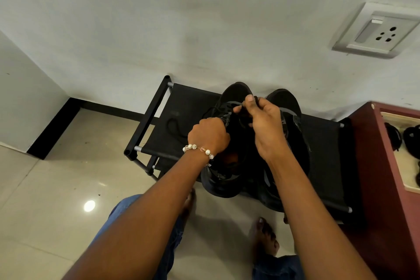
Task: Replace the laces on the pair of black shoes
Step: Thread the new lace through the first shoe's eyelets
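black rack [322,143], two shoes [229,166], perhaps lace [173,126]

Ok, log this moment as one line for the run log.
lacing left shoe | left hand grips shoe side | right hand pinches lace | spare lace on rack

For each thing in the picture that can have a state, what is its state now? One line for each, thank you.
Left shoe: on the rack, being laced, lace not tied.
Right shoe: on the rack beside it, untouched.
Loose lace: lying on the rack, free.
Left hand: grips the left shoe's side.
Right hand: pinches a lace above the shoe.
Rack: standing against the wall.
Socket: nothing plugged in.
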### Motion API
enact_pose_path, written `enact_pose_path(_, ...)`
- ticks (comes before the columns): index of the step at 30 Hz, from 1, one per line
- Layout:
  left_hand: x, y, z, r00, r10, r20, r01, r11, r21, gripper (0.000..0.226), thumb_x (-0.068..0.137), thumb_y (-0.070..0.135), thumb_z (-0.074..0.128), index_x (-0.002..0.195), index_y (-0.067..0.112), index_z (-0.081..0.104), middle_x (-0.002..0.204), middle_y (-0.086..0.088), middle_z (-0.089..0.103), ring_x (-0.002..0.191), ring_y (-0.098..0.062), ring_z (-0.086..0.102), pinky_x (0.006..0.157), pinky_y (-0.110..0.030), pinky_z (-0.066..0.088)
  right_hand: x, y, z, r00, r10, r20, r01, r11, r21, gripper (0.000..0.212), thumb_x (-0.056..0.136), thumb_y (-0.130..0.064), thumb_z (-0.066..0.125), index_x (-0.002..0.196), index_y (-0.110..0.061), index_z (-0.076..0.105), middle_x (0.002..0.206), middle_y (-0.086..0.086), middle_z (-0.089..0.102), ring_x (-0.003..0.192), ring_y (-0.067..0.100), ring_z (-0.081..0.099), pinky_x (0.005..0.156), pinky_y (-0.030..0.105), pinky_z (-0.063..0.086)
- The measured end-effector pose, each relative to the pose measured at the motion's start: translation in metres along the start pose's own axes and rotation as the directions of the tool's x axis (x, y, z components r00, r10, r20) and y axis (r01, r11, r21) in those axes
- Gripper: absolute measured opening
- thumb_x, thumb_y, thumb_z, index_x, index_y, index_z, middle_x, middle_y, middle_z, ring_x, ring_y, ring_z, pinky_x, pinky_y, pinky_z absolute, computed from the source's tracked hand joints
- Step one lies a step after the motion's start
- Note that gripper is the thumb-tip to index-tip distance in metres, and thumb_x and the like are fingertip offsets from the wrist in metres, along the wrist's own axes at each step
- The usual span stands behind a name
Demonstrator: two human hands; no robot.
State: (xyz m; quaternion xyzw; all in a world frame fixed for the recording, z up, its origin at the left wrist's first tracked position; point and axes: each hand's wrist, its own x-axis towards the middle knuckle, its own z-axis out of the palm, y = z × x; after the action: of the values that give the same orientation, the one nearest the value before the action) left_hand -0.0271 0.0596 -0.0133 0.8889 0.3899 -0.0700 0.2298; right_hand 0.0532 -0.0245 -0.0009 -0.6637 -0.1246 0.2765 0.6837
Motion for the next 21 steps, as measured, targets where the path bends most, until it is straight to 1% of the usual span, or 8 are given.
enact_pose_path(2, -0.001, 0.001, 0.0, 1.0, 0.008, 0.0, -0.008, 1.0, 0.005, 0.021, 0.093, 0.026, 0.052, 0.08, 0.012, 0.045, 0.106, -0.016, 0.061, 0.093, -0.037, 0.061, 0.066, -0.034, 0.042, 0.004, 0.004, -0.005, 0.985, -0.175, 0.011, 0.166, 0.913, -0.372, 0.008, 0.093, -0.024, 0.064, 0.093, -0.015, 0.066, 0.088, -0.002, 0.07, 0.09, 0.013, 0.067, 0.087, 0.036, 0.055)
enact_pose_path(4, -0.001, 0.001, -0.001, 1.0, 0.015, 0.005, -0.015, 1.0, 0.003, 0.018, 0.094, 0.027, 0.05, 0.091, 0.01, 0.053, 0.109, -0.017, 0.06, 0.096, -0.038, 0.061, 0.068, -0.034, 0.042, 0.008, 0.009, -0.007, 0.951, -0.286, 0.116, 0.284, 0.662, -0.694, 0.012, 0.091, -0.021, 0.065, 0.101, -0.013, 0.066, 0.097, 0.001, 0.067, 0.099, 0.019, 0.061, 0.09, 0.044, 0.052)
enact_pose_path(6, 0.0, 0.0, -0.003, 0.999, 0.019, 0.028, -0.02, 1.0, 0.005, 0.023, 0.096, 0.029, 0.05, 0.099, 0.008, 0.057, 0.111, -0.017, 0.06, 0.098, -0.038, 0.061, 0.069, -0.034, 0.042, 0.009, 0.013, -0.004, 0.932, -0.288, 0.221, 0.33, 0.42, -0.846, 0.02, 0.093, -0.022, 0.059, 0.104, -0.007, 0.067, 0.108, 0.008, 0.061, 0.106, 0.026, 0.052, 0.09, 0.044, 0.047)
enact_pose_path(9, 0.002, -0.002, -0.008, 0.996, 0.012, 0.091, -0.008, 0.999, -0.041, 0.02, 0.096, 0.03, 0.048, 0.087, 0.011, 0.049, 0.103, -0.014, 0.059, 0.089, -0.033, 0.059, 0.067, -0.033, 0.042, 0.008, 0.019, -0.001, 0.918, -0.269, 0.291, 0.363, 0.278, -0.889, 0.025, 0.094, -0.021, 0.057, 0.105, -0.002, 0.067, 0.114, 0.01, 0.053, 0.109, 0.024, 0.047, 0.079, 0.026, 0.038)
enact_pose_path(12, 0.004, -0.003, -0.01, 0.992, 0.003, 0.129, 0.006, 0.997, -0.072, 0.019, 0.096, 0.027, 0.047, 0.086, 0.011, 0.046, 0.096, -0.012, 0.056, 0.086, -0.032, 0.058, 0.066, -0.033, 0.042, 0.005, 0.02, 0.0, 0.916, -0.313, 0.251, 0.349, 0.313, -0.883, 0.024, 0.096, -0.024, 0.055, 0.103, -0.004, 0.067, 0.11, 0.005, 0.055, 0.103, 0.02, 0.05, 0.073, 0.021, 0.028)
enact_pose_path(15, 0.003, -0.003, -0.01, 0.993, 0.012, 0.119, -0.005, 0.998, -0.059, 0.018, 0.095, 0.027, 0.047, 0.089, 0.01, 0.047, 0.1, -0.015, 0.058, 0.09, -0.035, 0.06, 0.067, -0.033, 0.043, 0.0, 0.014, 0.001, 0.928, -0.334, 0.168, 0.288, 0.353, -0.89, 0.023, 0.095, -0.024, 0.057, 0.077, -0.009, 0.058, 0.087, 0.005, 0.059, 0.078, 0.021, 0.054, 0.066, 0.027, 0.032)
enact_pose_path(18, 0.003, -0.002, -0.011, 0.992, 0.018, 0.121, -0.012, 0.999, -0.05, 0.018, 0.095, 0.026, 0.048, 0.088, 0.01, 0.047, 0.096, -0.013, 0.054, 0.089, -0.034, 0.059, 0.067, -0.033, 0.043, 0.0, 0.008, 0.001, 0.97, -0.24, 0.05, 0.166, 0.493, -0.854, 0.03, 0.094, -0.024, 0.059, 0.072, -0.003, 0.056, 0.063, 0.004, 0.055, 0.063, 0.023, 0.055, 0.064, 0.031, 0.04)
enact_pose_path(21, 0.002, -0.002, -0.011, 0.993, 0.029, 0.113, -0.026, 0.999, -0.035, 0.019, 0.096, 0.025, 0.048, 0.083, 0.011, 0.046, 0.094, -0.012, 0.055, 0.079, -0.029, 0.055, 0.064, -0.032, 0.042, 0.002, 0.008, 0.001, 0.989, -0.138, -0.056, 0.047, 0.645, -0.763, 0.029, 0.091, -0.024, 0.061, 0.076, 0.001, 0.062, 0.067, 0.011, 0.062, 0.066, 0.026, 0.06, 0.069, 0.038, 0.049)
